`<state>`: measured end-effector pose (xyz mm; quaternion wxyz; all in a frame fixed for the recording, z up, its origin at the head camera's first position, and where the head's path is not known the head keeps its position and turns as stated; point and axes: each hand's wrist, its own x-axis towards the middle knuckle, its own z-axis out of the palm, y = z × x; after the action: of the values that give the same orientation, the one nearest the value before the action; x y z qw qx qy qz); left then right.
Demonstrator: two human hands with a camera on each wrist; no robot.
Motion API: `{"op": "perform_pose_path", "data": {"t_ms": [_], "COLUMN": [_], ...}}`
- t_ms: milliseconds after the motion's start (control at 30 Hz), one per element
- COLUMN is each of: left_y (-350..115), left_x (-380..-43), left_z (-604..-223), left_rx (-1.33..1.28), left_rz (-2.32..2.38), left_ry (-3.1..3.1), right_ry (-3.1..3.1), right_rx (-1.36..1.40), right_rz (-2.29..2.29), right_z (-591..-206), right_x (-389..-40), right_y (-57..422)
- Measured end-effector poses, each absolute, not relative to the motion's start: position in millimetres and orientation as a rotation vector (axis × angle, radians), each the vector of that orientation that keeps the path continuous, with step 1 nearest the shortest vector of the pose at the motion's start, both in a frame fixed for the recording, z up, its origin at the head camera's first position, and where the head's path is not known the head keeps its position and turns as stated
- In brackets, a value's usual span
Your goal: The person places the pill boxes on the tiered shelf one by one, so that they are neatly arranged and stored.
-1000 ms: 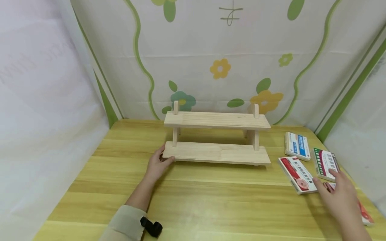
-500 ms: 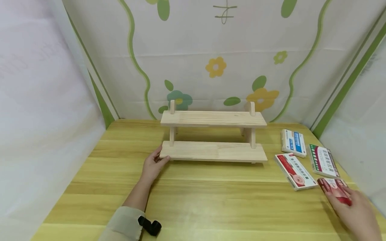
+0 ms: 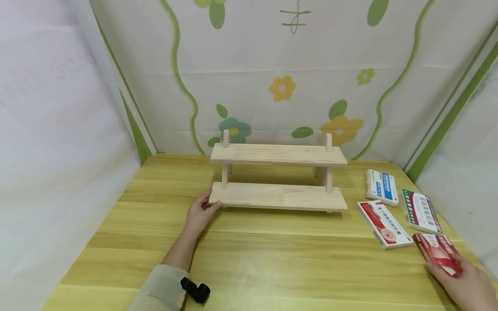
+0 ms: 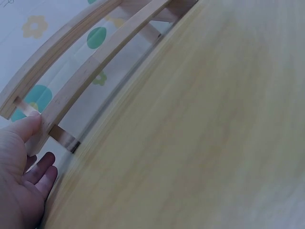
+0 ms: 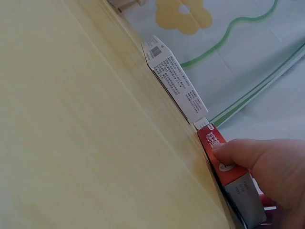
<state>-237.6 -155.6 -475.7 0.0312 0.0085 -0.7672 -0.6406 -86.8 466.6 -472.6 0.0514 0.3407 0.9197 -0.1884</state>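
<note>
Where the floral curtain [image 3: 327, 56] hangs behind its back edge, the wood-grain table [image 3: 272, 268] starts and runs forward to the bottom of the head view. Two-tier wooden shelf [image 3: 278, 190] stands upright toward the back, mid-table; upper board [image 3: 278, 154] sits above and behind lower board [image 3: 253, 198]. Beige sleeve [image 3: 161, 287] covers part of the left forearm. Right hand [image 3: 464, 276] is at the right front, thumb and fingers clamped on opposite sides of the red box [image 3: 435, 250]. Left hand [image 3: 198, 214] pinches the left end of the lower board, thumb on it, other fingers bent below. Red-and-white box [image 3: 385, 223] lies angled right of the shelf. Red box is just in front of the green-edged box [image 3: 422, 211]; can't tell if it's off the table. Blue-and-white box [image 3: 381, 187] lies farthest back. Small black device [image 3: 195, 290] sits at the sleeve cuff.
</note>
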Motion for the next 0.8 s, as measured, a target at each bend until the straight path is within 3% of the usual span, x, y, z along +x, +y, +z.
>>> {"op": "perform_pose_path", "data": {"t_ms": [367,800], "left_y": [-155.3,-154.5], "left_x": [-238.2,-238.0], "left_z": [-472.0,-473.1], "left_rx": [0.059,0.05], "left_rz": [-2.014,-2.006], "left_ry": [-2.375,-2.343], "right_ry": [2.876,3.145], "right_rx": [1.023,0.474], "right_rz": [-0.757,-0.742], "right_z": [-445.7,-388.4], "right_x": [-96.2,-141.7], "right_y": [450.5,411.2]}}
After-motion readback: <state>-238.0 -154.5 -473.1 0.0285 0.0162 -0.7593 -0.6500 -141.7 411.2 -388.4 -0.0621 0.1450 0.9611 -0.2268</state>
